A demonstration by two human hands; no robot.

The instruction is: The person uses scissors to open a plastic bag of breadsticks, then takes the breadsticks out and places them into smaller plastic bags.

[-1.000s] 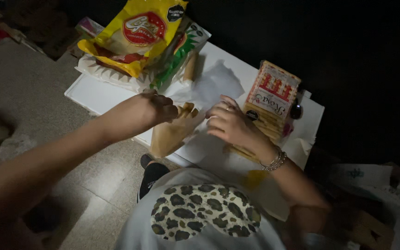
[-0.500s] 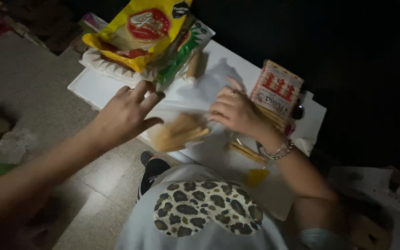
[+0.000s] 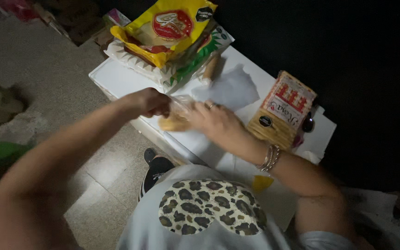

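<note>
Closing together, both hands (image 3: 184,113) now grip the clear packet (image 3: 178,115).

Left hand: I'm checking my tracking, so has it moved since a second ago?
Yes. The left hand has closed in toward the right hand, judged against the cracker pack.

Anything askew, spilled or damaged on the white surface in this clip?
Nothing spilled or broken. The yellow bag sits tilted on a green and white packet at the far corner. Both hands, left and right, meet over a blurred tan item.
</note>
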